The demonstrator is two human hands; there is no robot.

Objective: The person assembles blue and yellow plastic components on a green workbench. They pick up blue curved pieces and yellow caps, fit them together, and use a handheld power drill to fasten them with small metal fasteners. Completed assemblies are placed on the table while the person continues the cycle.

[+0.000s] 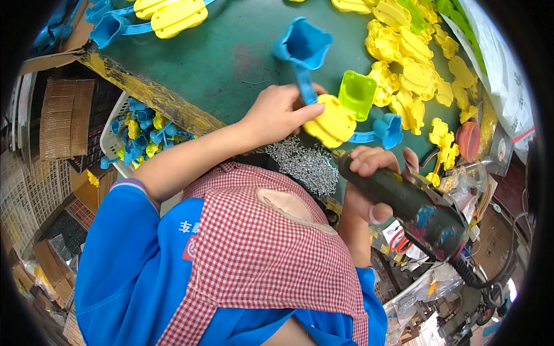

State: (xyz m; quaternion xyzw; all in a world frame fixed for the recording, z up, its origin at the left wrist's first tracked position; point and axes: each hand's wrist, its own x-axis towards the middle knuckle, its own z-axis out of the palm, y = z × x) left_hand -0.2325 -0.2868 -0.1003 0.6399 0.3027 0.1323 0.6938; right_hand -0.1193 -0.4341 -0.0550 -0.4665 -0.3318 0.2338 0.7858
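My left hand [276, 114] is closed on a yellow plastic plate [331, 122] with holes in it. Joined to this plate are blue arms ending in a blue cup-shaped piece [304, 45] above and a second blue cup [388, 130] to the right; a bright green cup [358, 95] sits at its upper right. Wrapped round a dark electric screwdriver [407, 202] is my right hand [370, 162]. The tool's tip points at the plate's lower edge; whether it touches a screw cannot be made out. Below the plate lies a heap of small silver screws [306, 164].
Loose yellow plates [415, 75] cover the right of the green table [225, 63]. Another blue and yellow assembly [179, 16] lies at the far left. A white basket [109, 135] of blue and yellow parts stands beside the table's left edge. A cable [473, 277] trails from the screwdriver.
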